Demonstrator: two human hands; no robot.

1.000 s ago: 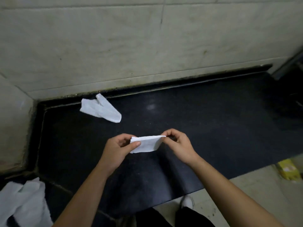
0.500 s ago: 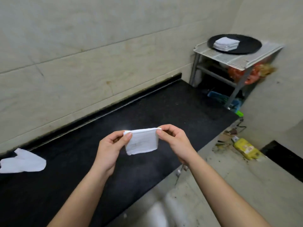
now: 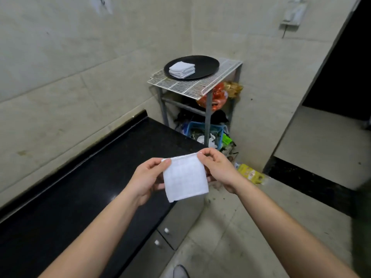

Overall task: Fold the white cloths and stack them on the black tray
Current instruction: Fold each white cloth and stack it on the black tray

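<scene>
Two hands hold one folded white cloth (image 3: 185,177) up in the air over the counter's edge: the left hand (image 3: 146,180) pinches its upper left corner between thumb and forefinger, the other fingers curled loosely behind, and the right hand (image 3: 218,169) pinches the upper right corner the same way, so the cloth hangs down as a small square between them. Both bare forearms reach forward from the bottom of the view, angled inward toward each other. Beyond them, past the black counter (image 3: 84,189), one round black tray (image 3: 206,66) sits on a white wire rack (image 3: 192,88) in the corner, carrying one stack of folded white cloths (image 3: 181,70) whose number I cannot tell.
</scene>
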